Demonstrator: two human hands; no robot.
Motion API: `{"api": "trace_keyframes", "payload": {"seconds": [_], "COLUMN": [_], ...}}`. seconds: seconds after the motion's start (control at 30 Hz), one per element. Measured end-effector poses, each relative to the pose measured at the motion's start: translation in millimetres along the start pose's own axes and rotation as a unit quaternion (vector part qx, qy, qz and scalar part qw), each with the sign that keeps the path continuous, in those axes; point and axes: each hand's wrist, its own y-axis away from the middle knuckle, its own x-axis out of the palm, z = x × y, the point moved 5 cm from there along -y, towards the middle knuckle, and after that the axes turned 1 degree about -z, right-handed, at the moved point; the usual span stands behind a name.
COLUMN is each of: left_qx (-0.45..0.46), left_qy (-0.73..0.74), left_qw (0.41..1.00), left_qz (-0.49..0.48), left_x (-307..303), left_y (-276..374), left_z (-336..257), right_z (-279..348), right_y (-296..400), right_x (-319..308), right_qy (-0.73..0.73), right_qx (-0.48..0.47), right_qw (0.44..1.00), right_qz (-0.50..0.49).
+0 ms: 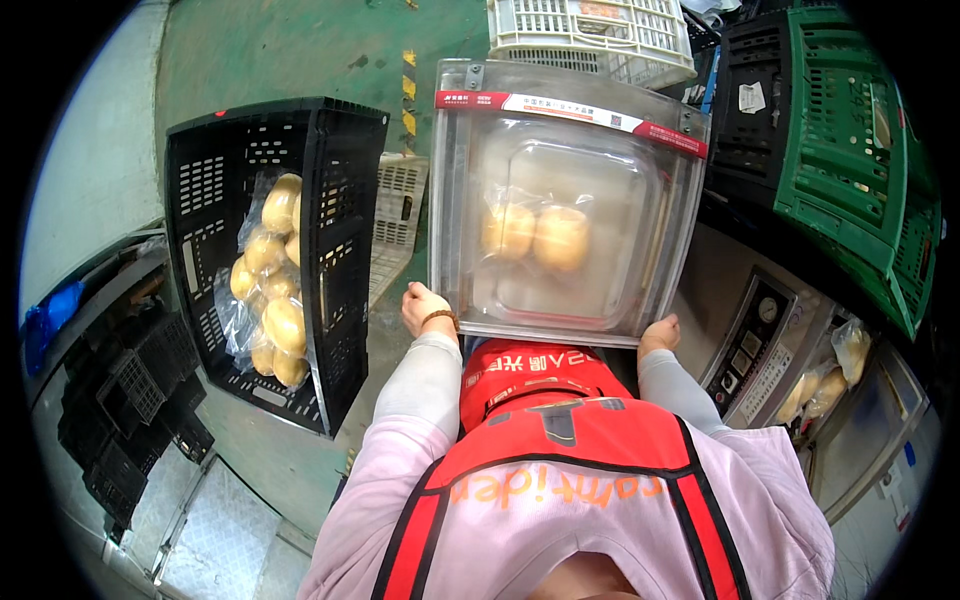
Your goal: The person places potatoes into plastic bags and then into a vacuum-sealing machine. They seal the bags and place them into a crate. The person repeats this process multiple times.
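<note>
My left hand (424, 307) is at the near left corner of the clear lid (555, 300) of a vacuum packing machine, its fingers closed around the edge. My right hand (660, 333) touches the lid's near right corner. The lid looks lowered; whether it is fully down I cannot tell. Under it, two peeled potatoes (561, 238) in clear plastic film lie side by side. To the left, a black plastic crate (345, 225) holds several bagged peeled potatoes (285, 326). The machine's control panel (748, 341), with a round gauge, is to the right.
A white slatted crate (592, 37) stands beyond the lid. Green (847, 165) and black crates (750, 112) are at the upper right. More bagged potatoes (825, 390) lie right of the control panel. A light-coloured crate (394, 202) is partly hidden behind the black one.
</note>
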Motion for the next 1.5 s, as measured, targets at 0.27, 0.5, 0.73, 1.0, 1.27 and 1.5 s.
{"api": "trace_keyframes", "payload": {"seconds": [0.27, 0.5, 0.73, 1.0, 1.27, 1.5], "left_qx": [-0.01, -0.004, -0.006, -0.041, -0.025, -0.025], "left_qy": [-0.008, -0.011, 0.003, 0.033, 0.003, -0.012], "left_qw": [1.0, 1.0, 1.0, 0.998, 1.0, 1.0], "left_qz": [0.006, -0.001, 0.022, 0.031, 0.011, 0.008], "left_x": [-4.3, -3.2, -4.5, -6.2, 3.1, 3.1], "left_y": [3.5, 3.3, 4.3, 11.1, 4.3, 6.3], "left_z": [-4.7, -3.4, -5.2, -8.5, 2.0, 0.8], "right_z": [-7.4, -3.7, 7.3, 4.6, -8.4, -0.2], "right_y": [-5.8, -0.9, 10.2, -0.7, -4.4, -1.6], "right_x": [5.2, 2.9, -9.2, -4.1, 3.0, -3.3], "right_qy": [-0.017, -0.038, -0.008, -0.04, -0.039, 0.007], "right_qx": [0.004, 0.02, 0.015, 0.046, 0.068, 0.025], "right_qw": [1.0, 0.999, 0.998, 0.998, 0.997, 1.0], "right_qz": [-0.022, -0.032, -0.062, -0.022, -0.002, 0.01]}}
